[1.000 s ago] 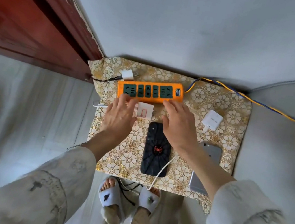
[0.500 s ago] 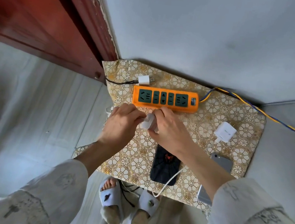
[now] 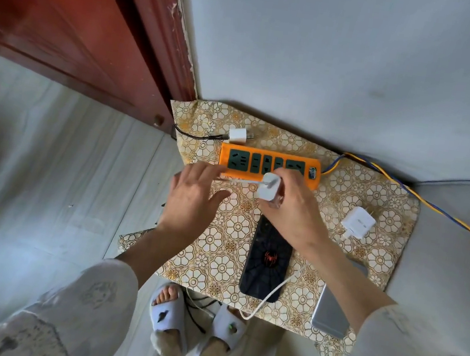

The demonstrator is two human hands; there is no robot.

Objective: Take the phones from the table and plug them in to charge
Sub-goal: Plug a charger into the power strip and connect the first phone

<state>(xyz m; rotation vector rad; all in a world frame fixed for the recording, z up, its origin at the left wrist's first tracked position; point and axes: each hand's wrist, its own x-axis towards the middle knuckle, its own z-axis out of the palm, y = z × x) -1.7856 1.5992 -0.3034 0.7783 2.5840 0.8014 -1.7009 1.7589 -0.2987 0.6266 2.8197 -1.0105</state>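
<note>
power strip (image 3: 268, 167) – orange | cloth (image 3: 216, 259) – gold floral | phone (image 3: 267, 263) – black, red spider

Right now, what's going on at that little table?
A person is holding a white charger in the right hand, just in front of the orange power strip, not plugged in. The left hand hovers open beside it. Its cable runs toward the black phone; a silver phone waits by the table's edge.

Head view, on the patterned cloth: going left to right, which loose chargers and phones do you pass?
Small white charger → charger held in the right hand → black spider phone → silver phone → white charger.
</note>
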